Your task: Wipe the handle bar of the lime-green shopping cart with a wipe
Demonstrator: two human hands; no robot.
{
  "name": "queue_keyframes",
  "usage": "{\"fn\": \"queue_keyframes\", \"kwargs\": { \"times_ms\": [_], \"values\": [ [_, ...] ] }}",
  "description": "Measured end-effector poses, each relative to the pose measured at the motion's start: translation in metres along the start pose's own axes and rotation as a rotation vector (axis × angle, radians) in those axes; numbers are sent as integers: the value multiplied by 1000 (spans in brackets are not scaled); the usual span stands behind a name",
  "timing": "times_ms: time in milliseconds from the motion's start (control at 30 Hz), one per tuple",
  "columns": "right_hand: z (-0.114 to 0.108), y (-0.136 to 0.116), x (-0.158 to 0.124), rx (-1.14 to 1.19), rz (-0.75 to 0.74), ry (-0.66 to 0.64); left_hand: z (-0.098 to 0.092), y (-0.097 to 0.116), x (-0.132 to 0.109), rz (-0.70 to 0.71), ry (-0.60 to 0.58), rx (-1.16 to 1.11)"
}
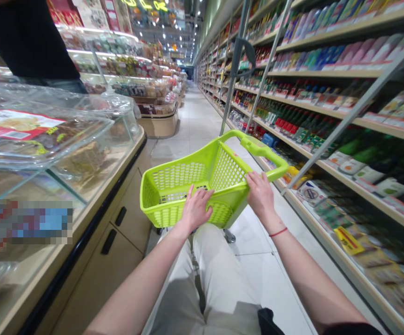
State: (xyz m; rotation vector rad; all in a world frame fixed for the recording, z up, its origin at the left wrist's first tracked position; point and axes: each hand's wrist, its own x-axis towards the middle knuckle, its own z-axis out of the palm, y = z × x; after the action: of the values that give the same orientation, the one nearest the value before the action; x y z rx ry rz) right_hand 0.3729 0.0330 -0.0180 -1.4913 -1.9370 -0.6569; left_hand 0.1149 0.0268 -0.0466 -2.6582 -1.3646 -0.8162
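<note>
A lime-green plastic shopping basket with mesh walls stands on wheels in front of me, and its folded-up handle lies toward the right. My left hand curls over the near rim of the basket. A little further right, my right hand grips the same rim near the corner. Nothing shows inside the basket apart from its mesh floor. Its lower frame and wheels are mostly hidden behind the basket and my legs.
A glass-topped display counter with packaged food runs along the left. Long shelves of bottles and packets line the right side. A person in a black top stands behind the counter. A tiled aisle stretches ahead.
</note>
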Motion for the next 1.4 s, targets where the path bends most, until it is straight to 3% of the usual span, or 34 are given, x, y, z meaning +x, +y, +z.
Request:
{"fn": "queue_keyframes", "kwargs": {
  "times_ms": [100,200,300,500,600,733,833,967,1067,1200,1400],
  "values": [
    [10,-30,-8,78,-122,-44,0,0,0,-1,-3,-7],
    [10,-30,-10,110,-212,-68,0,-1,0,-3,0,-20],
    [0,-2,-5,83,-207,-36,0,-1,-1,-1,-1,-29],
    [-26,86,13,-40,-49,40,0,-1,0,2,-2,-32],
    [-29,104,15,-87,38,51,0,-1,1,6,2,-32],
    [-21,75,9,-94,92,88,-1,-1,1,1,-10,-27],
    [-7,24,1,-60,62,94,-1,-1,1,2,-17,-20],
    [14,-49,-9,43,-47,5,-1,0,1,2,-19,-4],
    [22,-80,-12,108,-118,-71,-1,1,1,0,-21,15],
    [18,-64,-10,117,-188,-106,-1,1,0,-7,-10,22],
    [-8,18,1,4,-172,-31,0,0,-1,-23,-5,-12]
  ]
}}
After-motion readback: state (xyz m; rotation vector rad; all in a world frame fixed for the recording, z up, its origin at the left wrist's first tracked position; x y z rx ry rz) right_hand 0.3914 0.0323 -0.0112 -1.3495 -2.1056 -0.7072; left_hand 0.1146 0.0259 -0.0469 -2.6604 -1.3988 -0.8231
